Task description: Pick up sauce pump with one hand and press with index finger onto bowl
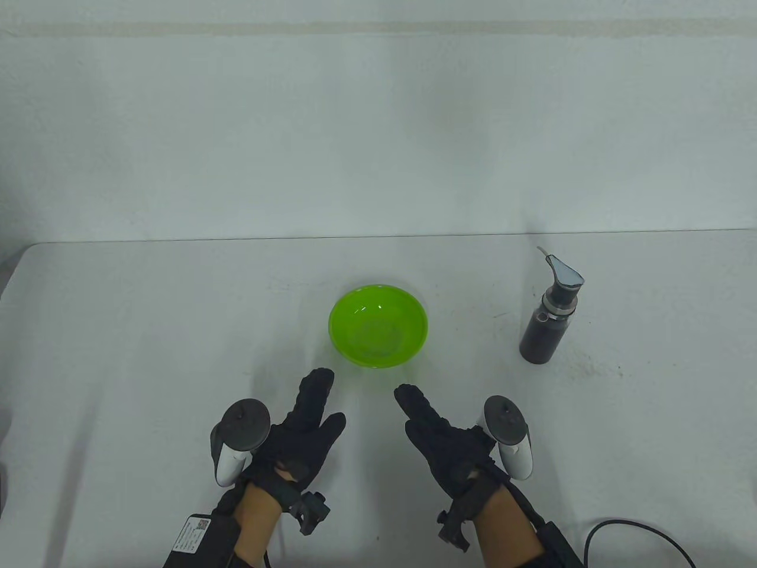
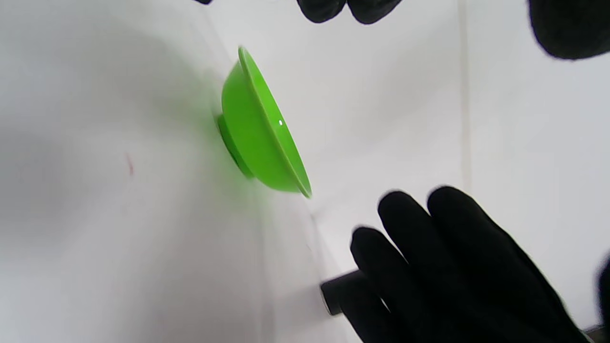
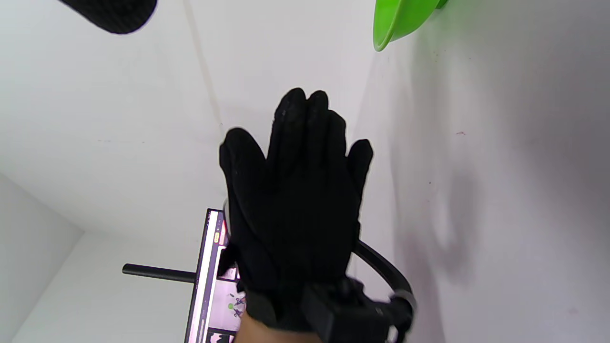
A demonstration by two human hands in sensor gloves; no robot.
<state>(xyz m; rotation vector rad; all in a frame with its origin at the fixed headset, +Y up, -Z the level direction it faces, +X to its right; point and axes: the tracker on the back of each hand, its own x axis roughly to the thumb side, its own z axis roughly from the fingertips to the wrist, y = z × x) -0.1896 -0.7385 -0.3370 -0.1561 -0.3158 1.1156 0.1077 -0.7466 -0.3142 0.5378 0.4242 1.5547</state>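
A lit monitor (image 3: pixel 209 281) stands beyond the white table (image 1: pixel 148 331).

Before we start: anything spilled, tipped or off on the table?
Nothing stands out. The green bowl sits upright with no sauce visible, the sauce pump stands upright to its right, and both the left hand and right hand are open, holding nothing.

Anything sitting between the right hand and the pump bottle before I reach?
Nothing: in the table view only bare table lies between the right hand and the pump bottle. The green bowl sits left of that line.
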